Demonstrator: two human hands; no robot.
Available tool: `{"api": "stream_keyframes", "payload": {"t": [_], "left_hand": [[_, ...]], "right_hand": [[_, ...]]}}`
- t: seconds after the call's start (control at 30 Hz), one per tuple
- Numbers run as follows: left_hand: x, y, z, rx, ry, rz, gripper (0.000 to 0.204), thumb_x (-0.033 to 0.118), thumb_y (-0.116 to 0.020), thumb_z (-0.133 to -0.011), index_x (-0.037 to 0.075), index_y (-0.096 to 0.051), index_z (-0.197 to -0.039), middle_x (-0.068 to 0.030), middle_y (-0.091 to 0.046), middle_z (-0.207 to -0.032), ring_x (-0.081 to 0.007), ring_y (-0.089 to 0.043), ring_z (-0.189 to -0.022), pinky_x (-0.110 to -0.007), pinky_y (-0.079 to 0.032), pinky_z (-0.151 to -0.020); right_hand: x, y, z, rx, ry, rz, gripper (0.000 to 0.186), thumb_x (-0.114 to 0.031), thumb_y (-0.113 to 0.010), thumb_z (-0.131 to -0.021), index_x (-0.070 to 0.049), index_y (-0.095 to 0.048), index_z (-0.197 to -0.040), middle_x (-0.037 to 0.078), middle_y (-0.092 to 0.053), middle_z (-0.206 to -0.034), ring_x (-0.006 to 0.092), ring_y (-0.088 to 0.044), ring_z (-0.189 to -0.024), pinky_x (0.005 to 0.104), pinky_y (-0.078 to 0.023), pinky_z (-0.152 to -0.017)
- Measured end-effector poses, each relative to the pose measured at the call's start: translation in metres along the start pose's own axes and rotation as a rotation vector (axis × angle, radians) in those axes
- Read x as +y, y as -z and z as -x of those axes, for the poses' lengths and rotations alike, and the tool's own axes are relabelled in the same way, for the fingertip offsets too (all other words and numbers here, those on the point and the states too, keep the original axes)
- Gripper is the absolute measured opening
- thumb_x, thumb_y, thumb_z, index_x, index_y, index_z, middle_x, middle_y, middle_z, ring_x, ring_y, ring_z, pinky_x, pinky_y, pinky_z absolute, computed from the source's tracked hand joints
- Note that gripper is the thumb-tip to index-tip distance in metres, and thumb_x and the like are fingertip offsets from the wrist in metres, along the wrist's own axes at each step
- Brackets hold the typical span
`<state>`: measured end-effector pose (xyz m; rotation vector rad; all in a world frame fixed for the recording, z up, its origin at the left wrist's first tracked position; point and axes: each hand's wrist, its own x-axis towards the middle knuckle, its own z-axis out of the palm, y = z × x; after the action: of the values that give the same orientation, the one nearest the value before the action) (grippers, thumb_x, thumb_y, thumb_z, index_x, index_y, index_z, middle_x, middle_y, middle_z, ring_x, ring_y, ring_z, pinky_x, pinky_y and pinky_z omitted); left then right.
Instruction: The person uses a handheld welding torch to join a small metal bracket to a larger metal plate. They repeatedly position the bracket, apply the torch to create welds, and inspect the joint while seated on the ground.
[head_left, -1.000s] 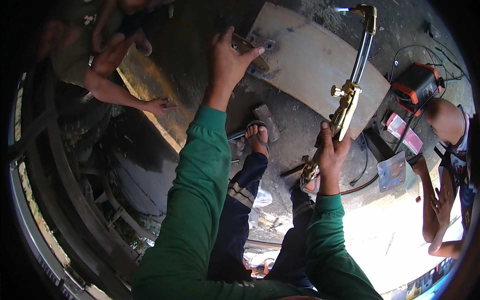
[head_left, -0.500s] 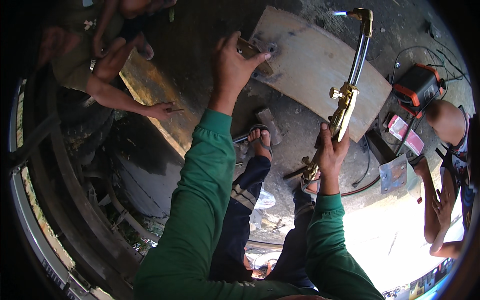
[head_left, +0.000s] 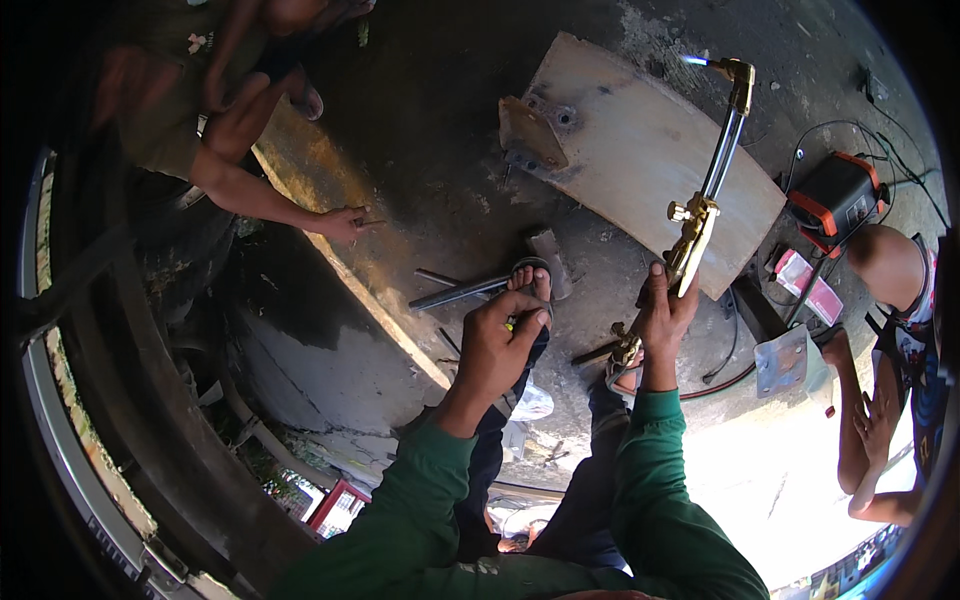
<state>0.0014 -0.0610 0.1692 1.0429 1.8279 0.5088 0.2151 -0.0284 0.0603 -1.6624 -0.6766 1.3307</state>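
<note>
My right hand (head_left: pixel 664 310) is wrapped round the handle of a brass cutting torch (head_left: pixel 712 180), which points away from me. A small blue-white flame (head_left: pixel 694 60) burns at its tip, beyond the far edge of a large metal plate (head_left: pixel 650 150). My left hand (head_left: pixel 500 335) is closed in front of my left foot; a bit of yellow-green shows between its fingers, too small to name. On the plate's left end sits a smaller brownish metal piece (head_left: pixel 532 133), apart from both hands.
A hammer (head_left: pixel 547 262) and a metal bar (head_left: pixel 455 293) lie by my left foot. Another person's hand (head_left: pixel 345 224) points from the left over a rusty beam (head_left: pixel 330 235). At right are an orange-black machine (head_left: pixel 838 203) with cables and a seated person (head_left: pixel 880 400).
My left hand has drawn back from the small metal piece toward my left foot and closed. The right hand keeps the lit torch in nearly the same place.
</note>
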Motion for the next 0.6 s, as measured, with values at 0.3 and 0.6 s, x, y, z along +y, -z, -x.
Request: {"api": "stream_keyframes", "payload": {"t": [0.3, 0.6], "left_hand": [[-0.006, -0.058, -0.032, 0.053, -0.156, 0.127, 0.015, 0.011, -0.074, -0.091, 0.000, -0.065, -0.094, -0.0173, -0.072, -0.092, -0.0354, -0.072, -0.087, -0.042, -0.054, -0.075], [0.024, -0.074, -0.017, 0.104, -0.103, 0.476, 0.030, 0.003, -0.068, -0.090, 0.002, -0.056, -0.116, -0.0163, -0.061, -0.094, -0.0328, -0.065, -0.084, -0.042, -0.052, -0.075]], "right_hand": [[0.013, -0.006, 0.003, -0.048, 0.057, 0.049, 0.034, -0.021, -0.065, -0.104, 0.003, -0.054, -0.126, 0.001, -0.055, -0.071, 0.0085, -0.049, -0.055, 0.0258, -0.040, -0.048], [0.016, 0.014, 0.000, -0.078, 0.123, 0.085, 0.073, -0.061, -0.039, -0.107, 0.007, -0.051, -0.133, 0.010, -0.060, -0.085, 0.0141, -0.054, -0.067, 0.0259, -0.041, -0.057]]}}
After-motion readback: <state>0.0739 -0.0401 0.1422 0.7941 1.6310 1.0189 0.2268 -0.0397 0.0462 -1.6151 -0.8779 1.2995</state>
